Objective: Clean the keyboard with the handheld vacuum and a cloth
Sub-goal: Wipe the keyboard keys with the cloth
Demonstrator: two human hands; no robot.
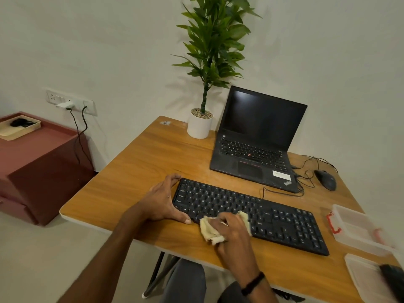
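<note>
So, keyboard (273,217): black, full-size, flat on the bench (142,171), lying askew with its left end farther from the person than its right.
Left hand (161,200): braces the keyboard's left end, fingers curled round the far-left corner, thumb tip against the near edge.
Right hand (234,232): bunched round a cream cloth (208,229) and pressing it onto the bottom row of keys, left of the keyboard's middle; part of the cloth spills over the near edge onto the wood.
Front edge: a strip of bare wood runs between the keyboard and the bench's near rim, and the right forearm crosses it.
Left side: open wood from the keyboard's left end out to the bench's left rim, and back toward the white plant pot (199,125).
Behind: an open laptop (258,145), screen dark, near the keyboard's far edge; a thin black cable (282,193) lies in the narrow gap between them.
Right side: a clear plastic container (354,228) with red clips is just beside the keyboard's right end, not touching it.
Near-right corner: a clear lid (363,278) with a dark object (393,278) on it, cut off by the frame; I cannot tell what it is.
Far right: a black mouse (325,179) beside the laptop, amid loops of cable.
</note>
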